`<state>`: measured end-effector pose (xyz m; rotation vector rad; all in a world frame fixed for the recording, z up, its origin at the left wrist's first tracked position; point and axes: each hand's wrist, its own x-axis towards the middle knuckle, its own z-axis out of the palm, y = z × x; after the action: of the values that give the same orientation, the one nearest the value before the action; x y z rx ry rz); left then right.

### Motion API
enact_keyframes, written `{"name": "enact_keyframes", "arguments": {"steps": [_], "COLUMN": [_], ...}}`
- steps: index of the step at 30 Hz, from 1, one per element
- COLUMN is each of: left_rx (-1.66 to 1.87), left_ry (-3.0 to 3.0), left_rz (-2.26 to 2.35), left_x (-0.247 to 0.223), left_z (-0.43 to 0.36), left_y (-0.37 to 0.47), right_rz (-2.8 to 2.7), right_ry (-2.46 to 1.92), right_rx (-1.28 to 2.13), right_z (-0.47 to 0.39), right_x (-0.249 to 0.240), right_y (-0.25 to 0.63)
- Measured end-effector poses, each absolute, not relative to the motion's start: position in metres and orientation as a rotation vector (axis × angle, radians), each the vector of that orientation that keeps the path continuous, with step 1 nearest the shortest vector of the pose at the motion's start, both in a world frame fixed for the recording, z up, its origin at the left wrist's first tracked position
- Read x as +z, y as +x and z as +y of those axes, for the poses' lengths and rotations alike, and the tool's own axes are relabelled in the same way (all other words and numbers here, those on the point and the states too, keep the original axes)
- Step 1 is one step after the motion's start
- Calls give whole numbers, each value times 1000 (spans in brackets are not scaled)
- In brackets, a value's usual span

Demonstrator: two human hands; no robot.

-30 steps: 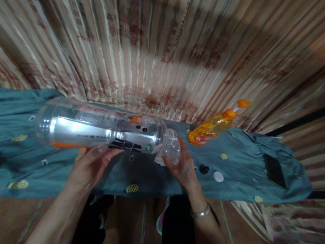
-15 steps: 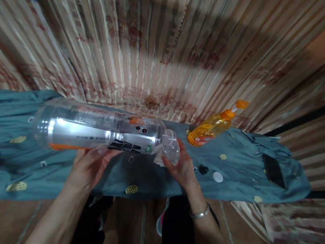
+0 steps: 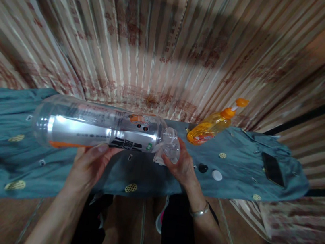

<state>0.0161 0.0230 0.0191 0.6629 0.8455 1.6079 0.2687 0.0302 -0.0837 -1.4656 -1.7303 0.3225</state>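
A large clear plastic bottle [image 3: 97, 128] with a silver label and orange print lies on its side in the air above the cloth. My left hand [image 3: 90, 164] is closed round its underside, thumb on the near side and the other fingers hidden beneath. At the bottle's neck end, on the right, my right hand [image 3: 183, 164] is closed on a clear plastic piece [image 3: 173, 148]. That piece touches or overlaps the neck; I cannot tell which. Something whitish and crumpled [image 3: 159, 158] shows below it, by the right fingertips.
A teal cloth [image 3: 148, 177] covers the long narrow surface. On it are an orange pump bottle [image 3: 209, 127], a black cap [image 3: 203, 168], a white disc [image 3: 217, 175] and a dark phone [image 3: 273, 169]. A pleated curtain [image 3: 148, 54] hangs close behind.
The view has shifted very slightly. Both hands keep the same hold, and the large bottle stays nearly in place.
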Motion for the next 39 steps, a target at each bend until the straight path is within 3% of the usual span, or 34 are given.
{"name": "enact_keyframes", "arguments": {"steps": [39], "left_rx": [1614], "left_ry": [695], "left_rz": [828], "left_x": [24], "left_z": [23], "left_y": [23], "right_rz": [-1738], "right_ry": [-1493], "right_rx": [288], "right_z": [30], "right_x": [-86], "right_y": [270]}}
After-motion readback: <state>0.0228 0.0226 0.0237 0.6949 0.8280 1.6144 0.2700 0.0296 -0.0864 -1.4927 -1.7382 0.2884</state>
